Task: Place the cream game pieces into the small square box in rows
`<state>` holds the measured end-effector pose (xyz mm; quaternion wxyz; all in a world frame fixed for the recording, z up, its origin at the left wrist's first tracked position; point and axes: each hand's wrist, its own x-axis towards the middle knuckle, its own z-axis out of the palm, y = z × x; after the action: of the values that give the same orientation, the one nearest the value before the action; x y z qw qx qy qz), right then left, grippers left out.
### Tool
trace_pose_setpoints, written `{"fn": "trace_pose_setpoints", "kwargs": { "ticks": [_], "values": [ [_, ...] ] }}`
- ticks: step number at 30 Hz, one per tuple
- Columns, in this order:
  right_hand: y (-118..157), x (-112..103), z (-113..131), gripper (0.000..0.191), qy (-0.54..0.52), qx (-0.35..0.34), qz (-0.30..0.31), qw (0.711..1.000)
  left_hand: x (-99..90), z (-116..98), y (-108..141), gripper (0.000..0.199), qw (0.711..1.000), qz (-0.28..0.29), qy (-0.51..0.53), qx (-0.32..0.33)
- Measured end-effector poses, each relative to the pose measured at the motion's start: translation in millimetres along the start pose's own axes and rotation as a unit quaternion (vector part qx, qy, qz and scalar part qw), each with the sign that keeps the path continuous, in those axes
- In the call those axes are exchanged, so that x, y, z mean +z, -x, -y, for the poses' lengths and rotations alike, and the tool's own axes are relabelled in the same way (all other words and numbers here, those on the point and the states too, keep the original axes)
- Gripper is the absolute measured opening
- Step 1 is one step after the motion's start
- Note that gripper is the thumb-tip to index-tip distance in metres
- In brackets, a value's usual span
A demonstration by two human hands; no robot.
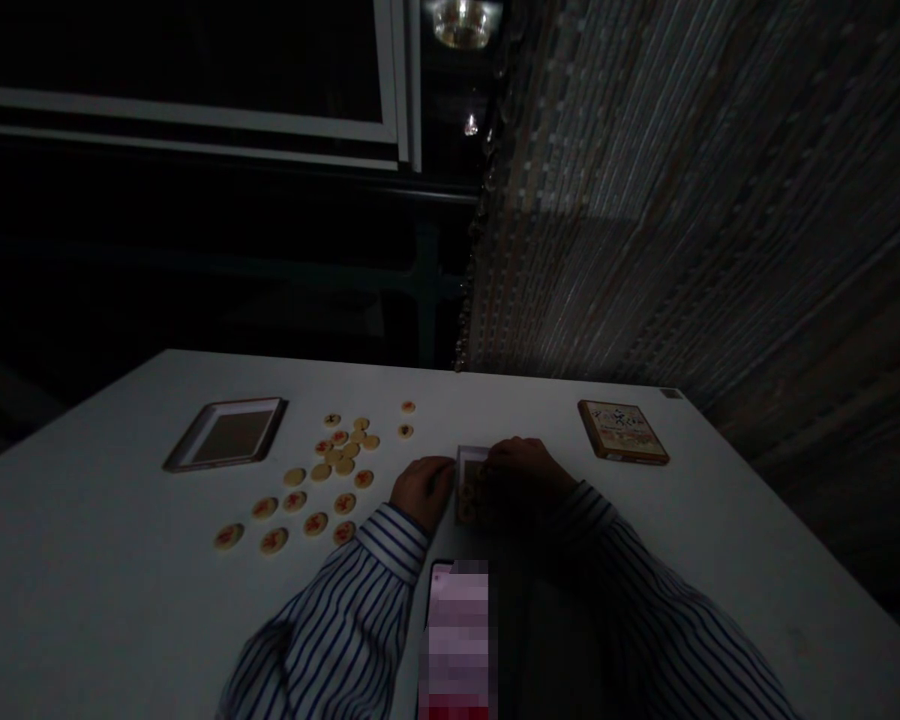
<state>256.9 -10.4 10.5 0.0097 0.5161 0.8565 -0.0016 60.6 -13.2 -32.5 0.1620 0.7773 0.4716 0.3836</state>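
Note:
A small shallow box (466, 453) with several round game pieces inside sits on the table between my hands. My left hand (424, 488) lies against its left side, fingers curled at the edge. Over its right part is my right hand (526, 472), its fingers bent down into the box; shadow hides what they hold, if anything. To the left are scattered round wooden Chinese chess pieces (316, 524), several showing red characters and others plain faces. Two pieces, a red-marked one (408, 407) and a dark-marked one (406, 432), lie apart near the box.
An open box tray (270, 428) rests at the table's back left. A closed box with a printed lid (624, 432) lies at the right. A phone (457, 640) with a lit screen is in front of me. Behind the white table (120, 560) hangs a string curtain (607, 200).

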Motion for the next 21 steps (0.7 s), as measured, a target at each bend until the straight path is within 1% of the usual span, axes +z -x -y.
{"fn": "trace_pose_setpoints", "kwargs": {
  "ticks": [6, 12, 16, 21],
  "values": [
    [-0.1, -3.4, 1.5, 0.025, 0.012, -0.002, 0.03, 0.999, 0.3, 0.5, 0.3, 0.021, 1.0, -0.003, 0.004, -0.001],
    [0.8, -1.6, 0.3, 0.025, 0.01, -0.006, 0.004, 1.0, 0.3, 0.8, 0.4, 0.02, 1.0, -0.003, 0.0, -0.001],
    [1.0, -1.7, 0.6, 0.023, 0.007, -0.009, 0.014, 1.0, 0.0, 0.4, 0.6, 0.021, 1.0, 0.002, 0.003, -0.001],
    [2.0, -4.5, 3.8, 0.022, 0.021, -0.007, 0.009, 1.0, 0.6, 0.8, 0.9, 0.021, 1.0, 0.0, 0.005, -0.006]
  ]
}}
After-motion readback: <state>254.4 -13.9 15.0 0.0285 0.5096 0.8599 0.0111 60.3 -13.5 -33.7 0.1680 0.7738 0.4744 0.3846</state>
